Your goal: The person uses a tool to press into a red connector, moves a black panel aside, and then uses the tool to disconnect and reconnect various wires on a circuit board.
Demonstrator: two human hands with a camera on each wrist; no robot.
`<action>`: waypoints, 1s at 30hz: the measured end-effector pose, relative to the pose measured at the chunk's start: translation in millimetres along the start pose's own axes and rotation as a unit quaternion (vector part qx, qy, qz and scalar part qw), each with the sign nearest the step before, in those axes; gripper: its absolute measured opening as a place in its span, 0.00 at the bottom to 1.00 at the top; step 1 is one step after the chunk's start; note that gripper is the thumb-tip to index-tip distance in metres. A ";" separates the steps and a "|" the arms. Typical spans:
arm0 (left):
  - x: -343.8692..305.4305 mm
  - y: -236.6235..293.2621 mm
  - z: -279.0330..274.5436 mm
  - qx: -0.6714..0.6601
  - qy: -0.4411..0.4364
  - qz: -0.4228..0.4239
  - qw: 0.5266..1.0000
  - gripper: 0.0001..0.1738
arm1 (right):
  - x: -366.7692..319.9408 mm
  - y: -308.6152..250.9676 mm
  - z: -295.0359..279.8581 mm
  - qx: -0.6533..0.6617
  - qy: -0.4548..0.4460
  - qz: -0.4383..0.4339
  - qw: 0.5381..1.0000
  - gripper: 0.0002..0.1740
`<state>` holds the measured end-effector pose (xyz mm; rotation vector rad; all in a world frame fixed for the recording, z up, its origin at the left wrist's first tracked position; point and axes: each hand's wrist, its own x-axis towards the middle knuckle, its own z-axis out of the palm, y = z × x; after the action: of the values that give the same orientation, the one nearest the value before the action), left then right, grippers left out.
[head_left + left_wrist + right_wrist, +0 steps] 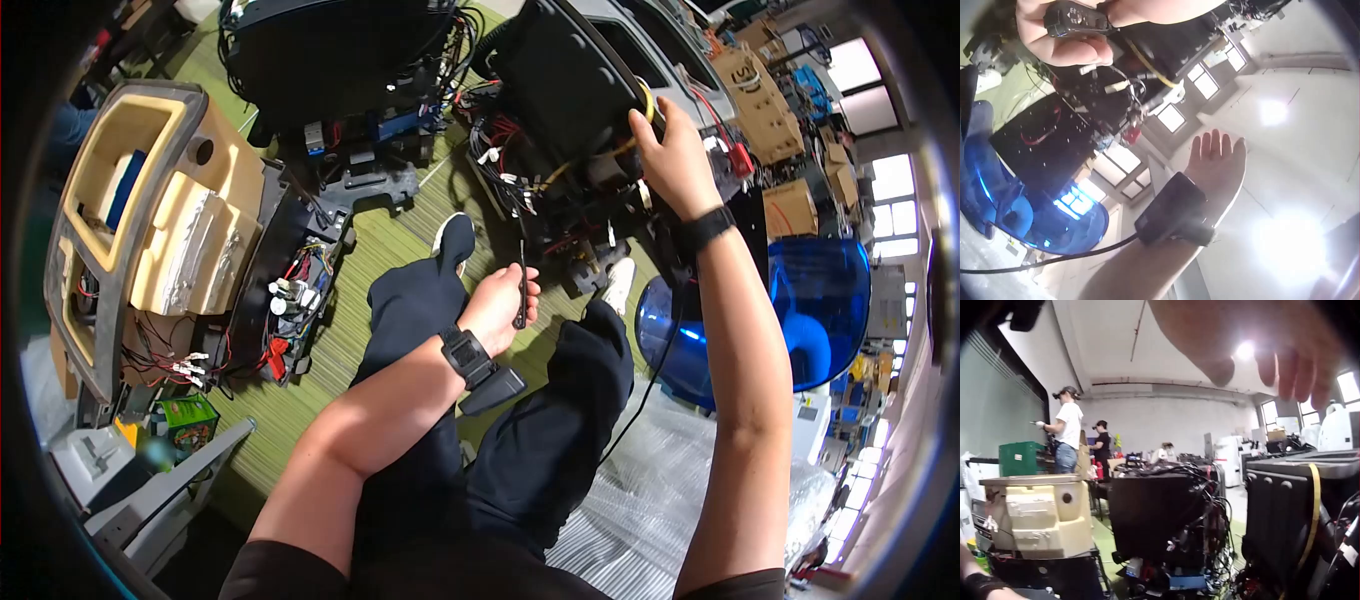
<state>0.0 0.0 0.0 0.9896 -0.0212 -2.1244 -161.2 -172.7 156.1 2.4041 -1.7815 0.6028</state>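
Note:
My left hand grips a slim black tool with a thin shaft, above the floor between my legs. In the left wrist view the tool's thick black handle lies across the curled fingers; its exact kind I cannot tell. My right hand is raised beside a large black housing, its thumb and forefinger close to a yellow strap on the edge. Seen from the left wrist, the right hand's fingers are extended with nothing between them. Bundled wires hang below the housing.
A second black unit with cables stands ahead, and a tan-lined unit at left. To the right lie a blue translucent shell and plastic wrapping. A cable runs from my right wrist. Two people work in the background.

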 end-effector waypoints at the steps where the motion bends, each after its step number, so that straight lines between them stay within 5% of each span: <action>1: -7.4 -5.7 5.3 -0.004 -0.003 0.009 1.000 0.17 | 7.6 8.3 7.7 -0.038 0.008 -0.006 0.999 0.30; 7: -4.6 14.0 -1.5 0.007 -0.015 0.017 1.000 0.18 | 83.5 21.0 77.9 -0.182 0.090 -0.032 0.979 0.22; 9: -5.5 16.4 -1.7 0.005 -0.015 0.016 1.000 0.17 | 105.2 22.4 80.4 -0.142 -0.055 0.063 0.986 0.21; 10: -5.6 17.8 -1.9 0.004 -0.012 0.017 1.000 0.17 | 110.1 22.0 85.7 -0.134 -0.046 0.079 0.987 0.22; 16: -4.5 17.6 1.5 0.012 -0.012 0.017 1.000 0.17 | 104.0 7.2 82.9 -0.141 -0.043 0.166 0.975 0.21; 30: -2.0 2.4 17.6 -0.011 -0.009 0.020 1.000 0.17 | 92.1 5.9 71.1 -0.118 -0.054 0.158 0.979 0.18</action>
<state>-9.2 -5.5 14.3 0.9497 -0.0260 -2.0938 -126.0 -278.9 123.2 2.0514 -2.1640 0.2652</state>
